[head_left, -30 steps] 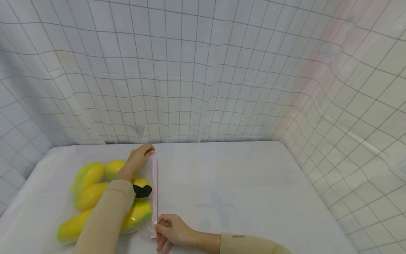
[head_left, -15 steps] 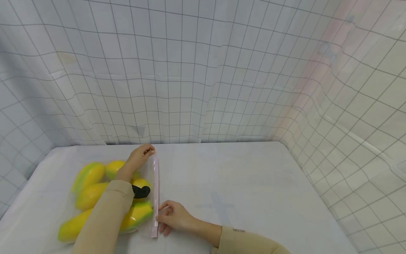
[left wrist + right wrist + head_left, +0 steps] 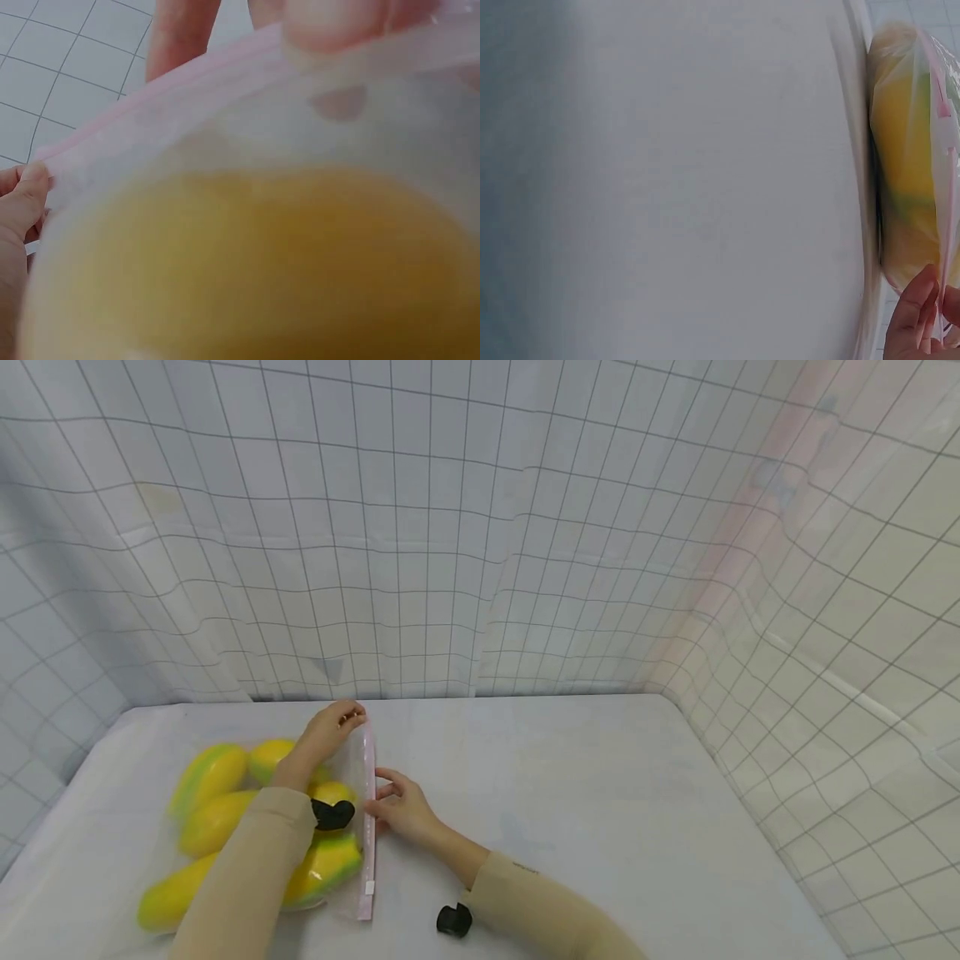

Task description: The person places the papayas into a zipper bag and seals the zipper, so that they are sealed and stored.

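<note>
A clear zip bag lies on the left of the table, its pink zip strip facing right. Several yellow-green mango-like fruits are inside. My left hand pinches the strip's far end; in the left wrist view its fingers are blurred over the bag's edge. Midway along the strip, my right hand pinches it between thumb and fingers, as the right wrist view also shows at the pink edge. A small white slider sits near the strip's close end. My left forearm hides part of the fruits.
The table has a white cover. Grid-patterned white curtains hang behind it and at both sides. Black wrist mounts sit at both sleeves.
My right hand has moved away from me along the zip strip, from near its close end to about its middle. The white slider stays near the close end. My left hand keeps its place.
</note>
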`<move>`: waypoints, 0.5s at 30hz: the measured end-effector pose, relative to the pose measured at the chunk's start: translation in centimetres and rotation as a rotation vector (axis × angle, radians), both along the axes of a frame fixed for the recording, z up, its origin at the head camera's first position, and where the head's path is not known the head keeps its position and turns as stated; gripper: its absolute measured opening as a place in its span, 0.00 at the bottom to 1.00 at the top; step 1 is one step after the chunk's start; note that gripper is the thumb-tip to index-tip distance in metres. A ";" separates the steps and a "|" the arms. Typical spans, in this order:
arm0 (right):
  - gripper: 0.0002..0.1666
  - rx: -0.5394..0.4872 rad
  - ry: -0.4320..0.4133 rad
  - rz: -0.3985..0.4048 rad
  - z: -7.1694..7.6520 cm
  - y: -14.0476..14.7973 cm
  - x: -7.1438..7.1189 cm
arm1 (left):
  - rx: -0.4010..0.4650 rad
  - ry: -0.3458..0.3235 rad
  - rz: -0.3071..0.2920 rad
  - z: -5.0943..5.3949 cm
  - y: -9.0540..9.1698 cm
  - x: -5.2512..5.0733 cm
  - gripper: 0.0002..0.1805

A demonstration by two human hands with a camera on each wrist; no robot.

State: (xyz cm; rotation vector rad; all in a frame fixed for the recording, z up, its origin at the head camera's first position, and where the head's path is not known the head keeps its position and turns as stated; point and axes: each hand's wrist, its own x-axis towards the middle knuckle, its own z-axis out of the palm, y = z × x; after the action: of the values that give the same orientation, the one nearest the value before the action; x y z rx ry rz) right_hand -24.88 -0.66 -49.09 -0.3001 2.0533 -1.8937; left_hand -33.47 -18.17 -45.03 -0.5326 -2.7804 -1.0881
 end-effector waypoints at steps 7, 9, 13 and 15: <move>0.32 -0.015 0.026 -0.020 -0.4 -0.8 -0.2 | -0.012 -0.023 0.020 1.2 -1.3 1.1 0.18; 0.32 -0.018 0.028 -0.015 -0.4 -0.9 -0.2 | -0.023 -0.031 0.025 2.2 -2.3 2.0 0.22; 0.31 -0.014 0.027 -0.013 -0.3 -1.1 -0.1 | -0.035 -0.105 0.042 4.1 -5.2 4.8 0.31; 0.31 -0.007 0.022 -0.023 -0.1 -1.1 0.0 | -0.048 -0.134 0.066 4.5 -7.0 6.4 0.35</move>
State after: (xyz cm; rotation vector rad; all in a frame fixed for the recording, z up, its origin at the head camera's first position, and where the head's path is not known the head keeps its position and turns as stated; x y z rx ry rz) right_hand -24.85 -1.72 -49.22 -0.3016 2.0734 -1.9193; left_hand -27.03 -25.14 -40.51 -0.3823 -2.9226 -1.0843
